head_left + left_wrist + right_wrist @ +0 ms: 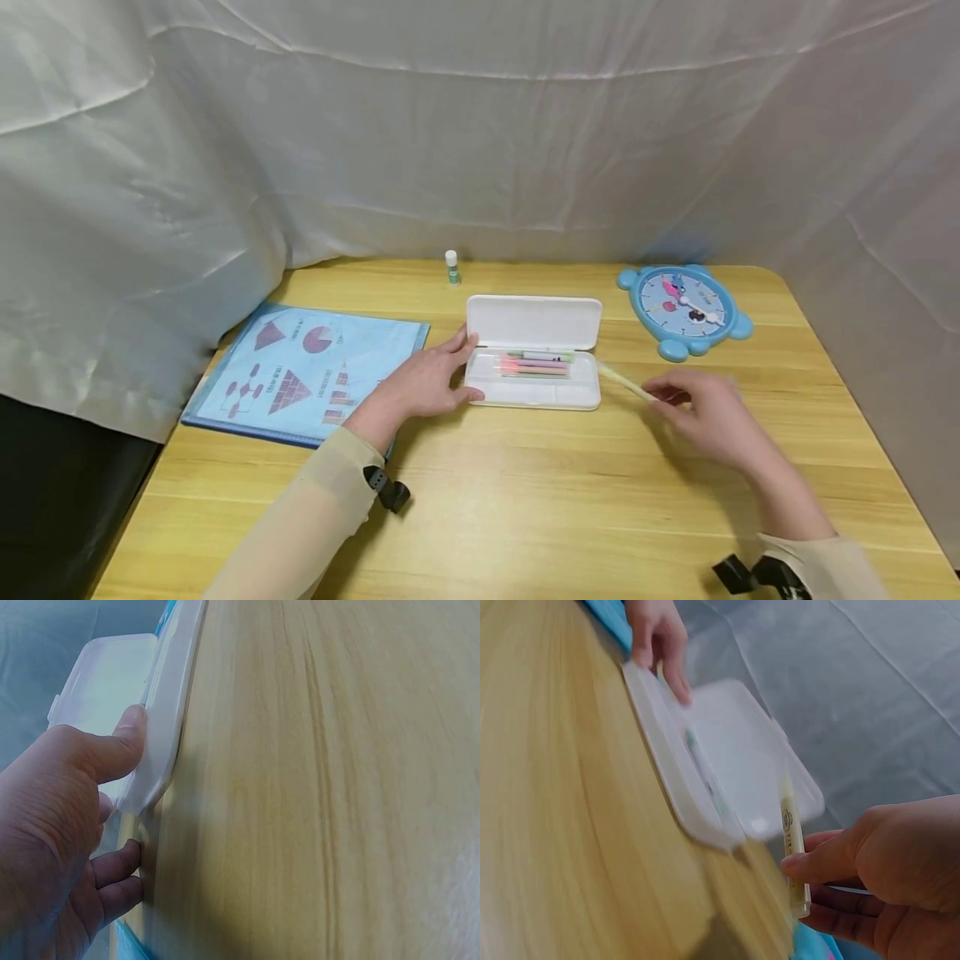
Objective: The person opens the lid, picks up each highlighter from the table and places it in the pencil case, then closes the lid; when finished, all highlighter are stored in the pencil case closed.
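A white plastic pencil case [517, 393] lies open on the table with its lid raised at the back. Several slim pens [536, 367] in pink, green and other light colours lie inside it. My left hand [423, 381] holds the case by its left end, the thumb on the front edge and other fingers near the hinge side. Just off the case's right end, my right hand [697, 412] pinches a pale yellow marker pen [792, 844] between thumb and fingers. The pen slants, its far tip by the case's right side in the head view.
On the left lies a blue document folder [382, 337] printed with charts. A small white-capped bottle [452, 271] stands at the back of the wooden table [525, 500]. A blue toy clock [678, 308] lies at the back right, before a grey curtain [480, 150].
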A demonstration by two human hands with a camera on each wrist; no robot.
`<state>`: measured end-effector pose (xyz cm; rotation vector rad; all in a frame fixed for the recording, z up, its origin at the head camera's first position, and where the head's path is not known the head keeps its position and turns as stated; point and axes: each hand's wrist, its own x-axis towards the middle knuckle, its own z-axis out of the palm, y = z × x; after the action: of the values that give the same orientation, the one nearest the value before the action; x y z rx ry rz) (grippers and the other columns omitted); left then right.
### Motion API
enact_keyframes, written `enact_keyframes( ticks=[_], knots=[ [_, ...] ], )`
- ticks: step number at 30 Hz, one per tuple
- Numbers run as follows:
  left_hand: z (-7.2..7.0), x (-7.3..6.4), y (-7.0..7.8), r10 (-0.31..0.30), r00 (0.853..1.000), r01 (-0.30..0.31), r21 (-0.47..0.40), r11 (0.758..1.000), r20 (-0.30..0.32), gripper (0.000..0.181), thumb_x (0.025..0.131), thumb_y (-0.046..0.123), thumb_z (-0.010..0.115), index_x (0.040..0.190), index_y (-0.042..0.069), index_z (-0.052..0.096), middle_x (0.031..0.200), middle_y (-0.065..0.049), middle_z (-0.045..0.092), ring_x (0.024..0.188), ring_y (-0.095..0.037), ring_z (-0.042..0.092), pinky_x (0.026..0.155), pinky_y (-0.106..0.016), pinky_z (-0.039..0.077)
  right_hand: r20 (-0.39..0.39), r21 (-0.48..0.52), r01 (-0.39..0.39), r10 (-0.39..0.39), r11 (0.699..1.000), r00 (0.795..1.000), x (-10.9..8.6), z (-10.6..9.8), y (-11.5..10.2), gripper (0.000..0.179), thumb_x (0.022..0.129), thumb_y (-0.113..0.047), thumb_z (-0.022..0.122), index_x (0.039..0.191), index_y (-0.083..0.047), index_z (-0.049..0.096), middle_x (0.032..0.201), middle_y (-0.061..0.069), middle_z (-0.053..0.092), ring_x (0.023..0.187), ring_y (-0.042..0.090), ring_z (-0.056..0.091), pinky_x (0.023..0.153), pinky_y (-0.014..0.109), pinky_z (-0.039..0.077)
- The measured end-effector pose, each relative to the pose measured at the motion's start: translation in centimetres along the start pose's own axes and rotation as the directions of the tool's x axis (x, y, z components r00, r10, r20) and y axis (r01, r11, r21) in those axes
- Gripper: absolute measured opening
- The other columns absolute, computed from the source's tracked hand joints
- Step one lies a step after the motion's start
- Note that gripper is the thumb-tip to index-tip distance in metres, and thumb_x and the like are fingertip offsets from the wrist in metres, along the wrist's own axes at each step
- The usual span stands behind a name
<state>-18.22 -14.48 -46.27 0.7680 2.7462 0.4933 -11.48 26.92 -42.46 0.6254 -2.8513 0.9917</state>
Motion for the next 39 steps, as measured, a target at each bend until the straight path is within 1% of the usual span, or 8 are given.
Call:
enact_keyframes(
  ticks=[4,10,12,19,23,26,31,39],
  knots=[
    [0.1,0.0,-0.1,-0.005,1.000,0.005,0.001,1.000,0.004,0.097,0.100,0.059,0.067,0.168,0.011,0.016,0.175,-0.008,0.005,0.150,-0.038,0.039,0.119,-0.049,0.038,0.050,0.033,0.027,-0.029,0.999,0.998,1.7,1.2,-1.7,0.022,0.091,0.006,0.079,0.111,-0.004,0.080,0.103,0.002,0.076,0.090,0.017,0.070,0.082,0.046,0.061],
    [0.2,0.2,-0.2,-0.011,1.000,0.011,0.000,1.000,0.002,0.098,0.099,0.060,0.067,0.167,0.013,0.015,0.175,-0.006,0.005,0.150,-0.037,0.038,0.119,-0.048,0.038,0.110,0.081,0.082,-0.090,0.993,0.990,4.2,3.0,-3.4,0.021,0.093,0.006,0.077,0.110,-0.005,0.080,0.102,0.001,0.075,0.090,0.017,0.071,0.083,0.044,0.061],
    [0.2,0.2,-0.2,-0.010,1.000,0.010,-0.002,1.000,0.005,0.098,0.099,0.060,0.067,0.167,0.013,0.014,0.175,-0.006,0.005,0.151,-0.037,0.038,0.119,-0.048,0.038,0.127,0.074,0.102,-0.111,0.992,0.986,5.0,3.5,-3.8,0.020,0.093,0.006,0.077,0.110,-0.005,0.080,0.103,0.002,0.076,0.090,0.018,0.072,0.082,0.044,0.061],
    [0.0,0.2,-0.1,0.003,1.000,-0.003,-0.005,1.000,0.009,0.098,0.100,0.059,0.067,0.168,0.011,0.015,0.175,-0.009,0.006,0.150,-0.038,0.038,0.118,-0.049,0.038,0.201,0.022,0.132,-0.133,0.991,0.970,7.1,5.5,-5.1,0.018,0.095,0.001,0.076,0.111,-0.004,0.081,0.101,0.002,0.075,0.092,0.019,0.071,0.085,0.045,0.060],
    [-0.1,0.2,-0.1,-0.001,1.000,0.001,-0.005,1.000,0.011,0.098,0.100,0.059,0.067,0.167,0.012,0.015,0.175,-0.008,0.006,0.150,-0.038,0.039,0.118,-0.049,0.039,0.233,0.002,0.153,-0.149,0.988,0.961,7.8,6.6,-5.7,0.017,0.095,0.000,0.076,0.111,-0.005,0.081,0.102,0.002,0.075,0.094,0.019,0.070,0.087,0.044,0.058],
    [-0.1,0.2,-0.1,-0.002,1.000,0.002,-0.007,1.000,0.009,0.098,0.099,0.060,0.067,0.167,0.012,0.015,0.175,-0.008,0.006,0.149,-0.038,0.039,0.118,-0.049,0.039,0.237,-0.008,0.177,-0.170,0.984,0.956,8.1,7.2,-6.0,0.016,0.095,0.001,0.077,0.108,-0.006,0.081,0.102,0.003,0.075,0.096,0.021,0.070,0.090,0.046,0.058],
    [0.0,0.2,-0.2,-0.007,1.000,0.007,-0.010,1.000,0.010,0.098,0.099,0.061,0.067,0.167,0.013,0.015,0.175,-0.007,0.006,0.149,-0.037,0.039,0.118,-0.049,0.039,0.243,0.001,0.195,-0.190,0.981,0.951,8.3,8.4,-6.1,0.014,0.094,0.002,0.076,0.105,-0.005,0.081,0.101,0.004,0.075,0.098,0.024,0.070,0.092,0.046,0.057],
    [-0.1,0.1,-0.1,-0.009,1.000,0.009,-0.004,1.000,0.007,0.098,0.099,0.061,0.067,0.167,0.013,0.016,0.175,-0.008,0.007,0.149,-0.038,0.040,0.118,-0.049,0.038,0.276,-0.035,0.193,-0.176,0.981,0.945,8.6,9.4,-6.3,0.016,0.094,0.006,0.073,0.105,-0.003,0.081,0.101,0.006,0.075,0.099,0.026,0.071,0.092,0.046,0.058]
  ],
)
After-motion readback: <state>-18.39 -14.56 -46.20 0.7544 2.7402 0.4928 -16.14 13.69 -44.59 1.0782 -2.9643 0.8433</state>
